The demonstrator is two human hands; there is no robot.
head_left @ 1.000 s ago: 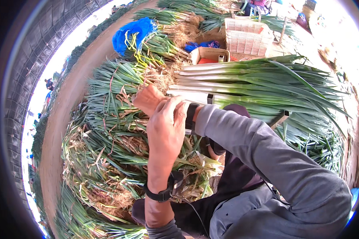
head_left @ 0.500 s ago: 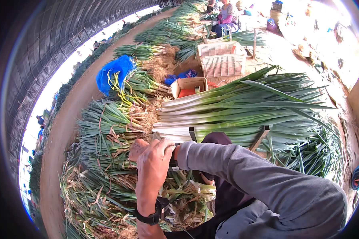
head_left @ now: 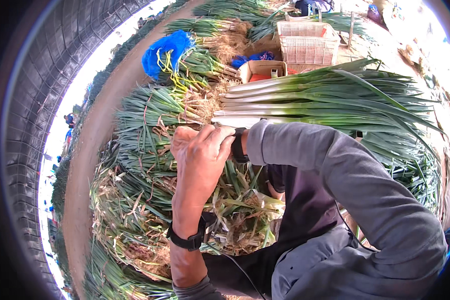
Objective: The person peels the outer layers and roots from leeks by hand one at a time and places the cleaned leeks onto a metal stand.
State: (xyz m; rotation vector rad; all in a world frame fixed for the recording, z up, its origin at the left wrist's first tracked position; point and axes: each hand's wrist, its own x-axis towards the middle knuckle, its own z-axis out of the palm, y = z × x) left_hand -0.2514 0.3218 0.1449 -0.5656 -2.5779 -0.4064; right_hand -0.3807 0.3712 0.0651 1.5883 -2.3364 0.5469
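Note:
My left hand (head_left: 202, 150) reaches up from the lower edge, a black strap device (head_left: 189, 241) on its wrist. Its curled fingers lie over my right wrist, beside a black band (head_left: 240, 145). My right hand (head_left: 183, 136), at the end of a grey sleeve, is mostly covered by the left; its fingers cannot be made out. Just beyond both hands, trimmed long green onions (head_left: 305, 97) lie in a row, white ends to the left. Under and left of the hands are untrimmed green onions (head_left: 150, 117) with dry roots.
A pale plastic crate (head_left: 309, 50) and a cardboard box (head_left: 261, 70) stand past the trimmed row. A blue net bag (head_left: 167, 52) rests on bundles at the far left. Discarded leaves (head_left: 245, 210) are heaped by my legs. A dirt path (head_left: 80, 200) curves along the left.
The view has tilted down, so the onions, crate and box sit higher in the picture. My hands stay together at the right wrist.

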